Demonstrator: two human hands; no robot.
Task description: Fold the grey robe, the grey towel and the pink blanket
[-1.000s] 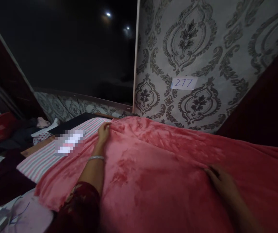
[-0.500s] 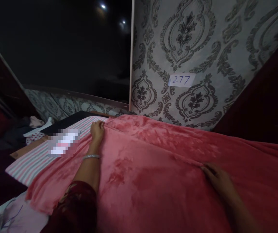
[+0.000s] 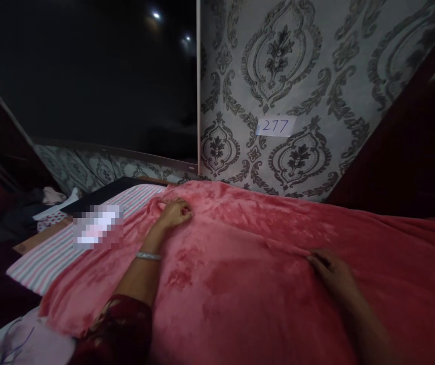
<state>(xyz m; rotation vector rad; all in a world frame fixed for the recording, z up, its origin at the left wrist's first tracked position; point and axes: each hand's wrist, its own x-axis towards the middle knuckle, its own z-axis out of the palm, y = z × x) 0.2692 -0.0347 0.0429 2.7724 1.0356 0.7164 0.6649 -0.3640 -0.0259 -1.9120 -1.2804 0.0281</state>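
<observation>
Smoothing now: my left hand [image 3: 173, 214] has let go of the pink blanket [image 3: 247, 274] at the bed's far-left corner and lies flat, fingers loose; my right hand [image 3: 331, 274] still presses open-palmed mid-blanket, beside the striped sheet [image 3: 50, 253].

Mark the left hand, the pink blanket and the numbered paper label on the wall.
left hand [image 3: 173, 213], head view, back of the hand lying flat on the blanket.
pink blanket [image 3: 240, 274], head view, open middle of its top surface.
paper label [image 3: 276, 125], head view, middle, on the handwritten 277.
</observation>
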